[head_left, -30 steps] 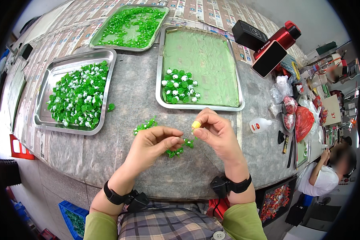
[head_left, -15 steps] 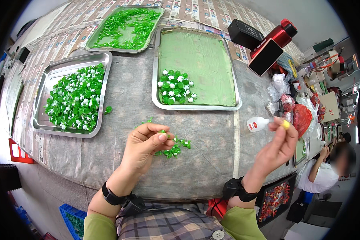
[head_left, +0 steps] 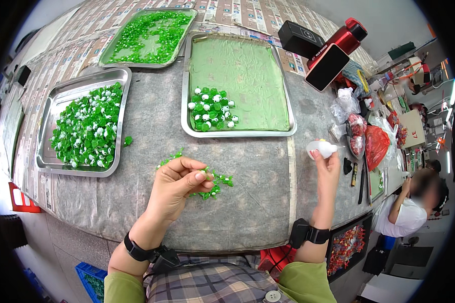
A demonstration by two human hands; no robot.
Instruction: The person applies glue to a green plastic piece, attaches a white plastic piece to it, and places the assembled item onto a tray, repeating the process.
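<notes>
My left hand pinches a small green plastic piece between thumb and fingertips. It hovers above a loose pile of small green pieces on the grey table cover. Farther right, my right hand grips a small white squeeze bottle, which is tilted; a speck of yellow shows by it. Beyond my hands lies a metal tray with a green lining, and green-and-white bead-like pieces cluster in its near left corner. The left metal tray holds a heap of similar pieces.
A third tray of green pieces stands at the far left. On the right are a phone, a red flask, a black box and a red plastic bag. A person in white sits at far right.
My right hand, which had a yellow cap at its fingertips beside the bottle, now has the white bottle in its grasp. My left hand keeps its pinch. The whole view has shifted slightly.
</notes>
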